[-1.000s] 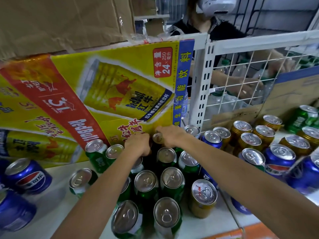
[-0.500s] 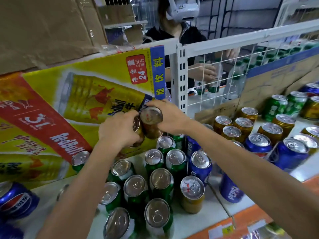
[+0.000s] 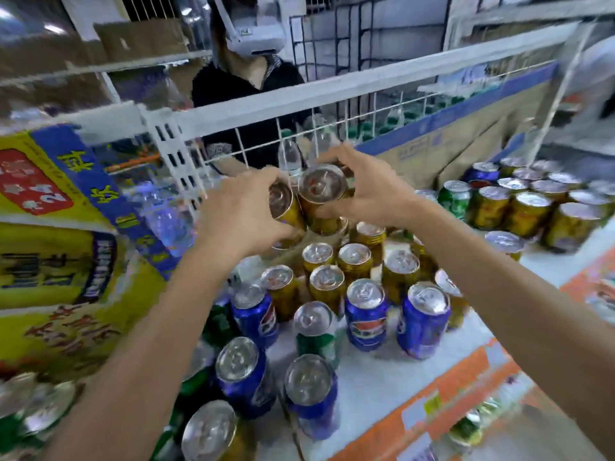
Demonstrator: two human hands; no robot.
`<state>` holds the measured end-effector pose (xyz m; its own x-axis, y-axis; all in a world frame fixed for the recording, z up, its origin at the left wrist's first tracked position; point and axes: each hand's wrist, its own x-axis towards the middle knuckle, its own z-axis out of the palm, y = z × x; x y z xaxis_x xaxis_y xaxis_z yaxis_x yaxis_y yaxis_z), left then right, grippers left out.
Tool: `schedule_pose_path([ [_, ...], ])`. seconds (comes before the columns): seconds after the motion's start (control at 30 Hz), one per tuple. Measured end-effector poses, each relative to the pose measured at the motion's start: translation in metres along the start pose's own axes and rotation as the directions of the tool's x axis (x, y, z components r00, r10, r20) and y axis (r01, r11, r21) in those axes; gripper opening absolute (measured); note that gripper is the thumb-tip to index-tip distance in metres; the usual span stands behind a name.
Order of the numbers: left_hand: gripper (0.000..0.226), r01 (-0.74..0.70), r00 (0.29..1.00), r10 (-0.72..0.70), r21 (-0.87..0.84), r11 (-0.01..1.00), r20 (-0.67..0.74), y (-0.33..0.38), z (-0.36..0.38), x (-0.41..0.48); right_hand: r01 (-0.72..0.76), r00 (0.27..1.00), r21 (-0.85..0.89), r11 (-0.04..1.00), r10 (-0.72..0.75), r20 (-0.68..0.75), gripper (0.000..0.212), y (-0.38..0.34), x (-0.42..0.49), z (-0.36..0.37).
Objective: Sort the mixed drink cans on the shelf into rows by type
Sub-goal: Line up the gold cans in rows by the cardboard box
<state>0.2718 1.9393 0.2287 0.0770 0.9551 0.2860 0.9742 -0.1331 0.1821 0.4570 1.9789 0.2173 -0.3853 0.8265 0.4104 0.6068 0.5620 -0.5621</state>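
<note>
Each of my hands carries one gold can above the shelf. My left hand (image 3: 243, 211) grips a gold can (image 3: 283, 207), and my right hand (image 3: 369, 188) grips a second gold can (image 3: 321, 194) right beside it, the two cans touching. Both hang over a cluster of gold cans (image 3: 354, 257) standing on the white shelf (image 3: 376, 377). In front of that cluster stand blue Pepsi cans (image 3: 366, 314) and one green can (image 3: 316, 331). More blue cans (image 3: 241, 371) stand nearer to me.
A yellow Red Bull carton (image 3: 56, 247) leans at the left. A white wire shelf divider (image 3: 299, 94) runs across the back, with another person (image 3: 246, 81) behind it. More gold and green cans (image 3: 525, 207) stand at the right, before a cardboard box (image 3: 449, 144).
Both hands have lifted their gold cans away from the green cans by the carton and carried them to the right, over the gold cluster. The view has swung right with them.
</note>
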Motion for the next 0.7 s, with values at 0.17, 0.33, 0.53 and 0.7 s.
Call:
schedule_pose_path([
  [0.17,0.071,-0.052,0.998,0.048,-0.133,0.99,-0.035,0.07,0.058,0.06,-0.177,0.977,0.06,0.982,0.183,-0.111,0.063,0.1,-0.003,-0.056],
  [0.33,0.074,-0.112,0.992,0.121,-0.207,0.972,0.032,0.123,0.1,0.103,-0.315,0.933,0.136,0.939,0.333,-0.139,0.065,0.174,-0.005,-0.097],
  [0.53,0.072,-0.199,0.971,0.225,-0.237,0.951,0.085,0.18,0.133,0.143,-0.372,0.909,0.029,0.928,0.37,-0.19,0.057,0.221,-0.019,-0.127],
  [0.7,0.072,-0.251,0.918,0.319,-0.279,0.927,0.235,0.228,0.177,0.166,-0.508,0.858,-0.09,0.857,0.493,-0.146,0.056,0.263,-0.038,-0.141],
])
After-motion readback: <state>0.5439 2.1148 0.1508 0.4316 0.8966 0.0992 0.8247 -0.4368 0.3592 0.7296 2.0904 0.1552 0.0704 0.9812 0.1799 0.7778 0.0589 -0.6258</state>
